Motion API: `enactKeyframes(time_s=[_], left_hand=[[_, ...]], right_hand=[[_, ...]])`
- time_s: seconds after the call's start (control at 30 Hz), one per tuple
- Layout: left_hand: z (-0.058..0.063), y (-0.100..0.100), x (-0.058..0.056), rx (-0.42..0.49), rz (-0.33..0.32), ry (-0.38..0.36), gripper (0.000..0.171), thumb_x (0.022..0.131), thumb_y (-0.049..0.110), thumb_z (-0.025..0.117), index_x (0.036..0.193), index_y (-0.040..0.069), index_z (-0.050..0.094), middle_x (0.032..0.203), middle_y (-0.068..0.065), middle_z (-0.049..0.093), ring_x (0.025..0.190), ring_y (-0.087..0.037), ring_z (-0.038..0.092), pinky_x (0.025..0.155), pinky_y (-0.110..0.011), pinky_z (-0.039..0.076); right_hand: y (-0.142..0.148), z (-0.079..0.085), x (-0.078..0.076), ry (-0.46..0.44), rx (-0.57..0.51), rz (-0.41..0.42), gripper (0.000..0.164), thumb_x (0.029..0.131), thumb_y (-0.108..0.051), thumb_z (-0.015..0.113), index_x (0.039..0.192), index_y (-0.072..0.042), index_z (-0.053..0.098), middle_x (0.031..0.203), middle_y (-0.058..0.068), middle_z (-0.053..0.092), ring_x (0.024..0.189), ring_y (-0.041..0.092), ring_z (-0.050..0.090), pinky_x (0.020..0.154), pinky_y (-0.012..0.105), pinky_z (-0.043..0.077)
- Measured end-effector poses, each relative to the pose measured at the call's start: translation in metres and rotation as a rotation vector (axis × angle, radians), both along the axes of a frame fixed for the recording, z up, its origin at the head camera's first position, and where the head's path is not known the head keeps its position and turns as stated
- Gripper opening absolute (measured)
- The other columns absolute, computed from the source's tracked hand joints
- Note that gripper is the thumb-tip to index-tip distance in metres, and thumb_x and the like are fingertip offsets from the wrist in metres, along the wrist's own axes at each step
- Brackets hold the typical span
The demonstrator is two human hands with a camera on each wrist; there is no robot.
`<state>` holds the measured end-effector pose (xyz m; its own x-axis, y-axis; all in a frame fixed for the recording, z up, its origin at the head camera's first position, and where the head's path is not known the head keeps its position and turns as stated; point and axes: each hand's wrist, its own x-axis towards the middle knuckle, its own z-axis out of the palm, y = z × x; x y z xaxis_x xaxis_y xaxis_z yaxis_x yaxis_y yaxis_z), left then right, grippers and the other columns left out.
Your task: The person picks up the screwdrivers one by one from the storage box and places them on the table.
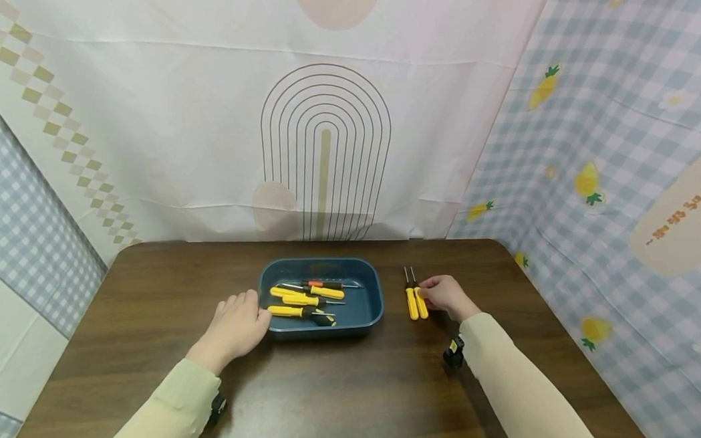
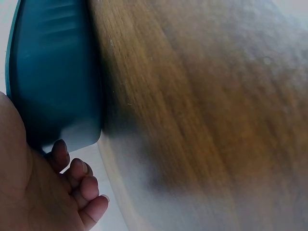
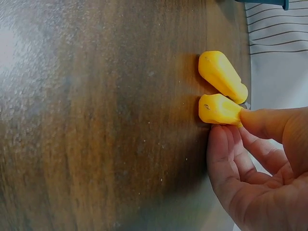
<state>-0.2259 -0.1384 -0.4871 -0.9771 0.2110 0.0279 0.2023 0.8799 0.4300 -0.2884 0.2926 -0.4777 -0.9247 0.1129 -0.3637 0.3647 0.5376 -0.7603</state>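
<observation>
My right hand is pinching a yellow screwdriver right of the blue bin, left hand touching its left end, grip unclear, and sloppy lifting's maybe risking bumping the second screwdriver.

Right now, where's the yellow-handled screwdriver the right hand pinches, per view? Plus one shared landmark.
Head: yellow-handled screwdriver right of centre, the right one of two side by side, at the right hand.
Left wrist: not in it.
Right wrist: right of centre, the lower of the two, pinched.
Shared landmark: brown tabletop, visible in all three.
</observation>
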Motion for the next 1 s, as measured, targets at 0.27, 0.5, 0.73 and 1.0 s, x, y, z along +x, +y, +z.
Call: enactKeyframes(time_s=[0.27, 0.5, 0.73, 1.0], left_hand=[[0.001, 0.0, 0.0, 0.006, -0.003, -0.013, 0.028, 0.093, 0.026, 0.044, 0.101, 0.001, 0.05, 0.09, -0.007, 0.05, 0.083, -0.027, 0.043, 0.075, -0.043, 0.032], [0.002, 0.0, 0.001, 0.006, 0.002, -0.017, 0.028, 0.093, 0.027, 0.043, 0.101, 0.002, 0.05, 0.089, -0.007, 0.049, 0.083, -0.027, 0.043, 0.074, -0.041, 0.031], [0.001, 0.0, 0.0, 0.007, -0.002, -0.027, 0.027, 0.093, 0.028, 0.043, 0.1, 0.002, 0.049, 0.088, -0.007, 0.048, 0.083, -0.026, 0.042, 0.073, -0.04, 0.03], [0.0, 0.0, 0.0, 0.009, 0.002, -0.028, 0.028, 0.092, 0.028, 0.043, 0.101, 0.002, 0.049, 0.09, -0.007, 0.049, 0.084, -0.027, 0.043, 0.073, -0.041, 0.031]], right_hand=[[0.001, -0.002, -0.001, -0.003, 0.013, 0.003, 0.025, 0.095, -0.01, 0.059, 0.115, 0.004, 0.063, 0.108, 0.018, 0.062, 0.084, 0.023, 0.062, 0.073, 0.034, 0.054], [0.002, -0.002, -0.001, 0.02, 0.015, 0.0, 0.025, 0.095, -0.012, 0.059, 0.115, 0.003, 0.063, 0.106, 0.016, 0.063, 0.082, 0.021, 0.062, 0.071, 0.034, 0.055], [-0.001, 0.008, -0.001, 0.063, 0.03, -0.036, 0.035, 0.094, -0.03, 0.062, 0.113, -0.001, 0.062, 0.11, 0.015, 0.061, 0.09, 0.025, 0.063, 0.077, 0.037, 0.054], [-0.016, 0.027, 0.002, 0.137, 0.028, 0.035, 0.053, 0.09, -0.048, 0.063, 0.118, -0.003, 0.059, 0.118, 0.017, 0.058, 0.102, 0.032, 0.062, 0.085, 0.045, 0.051]])
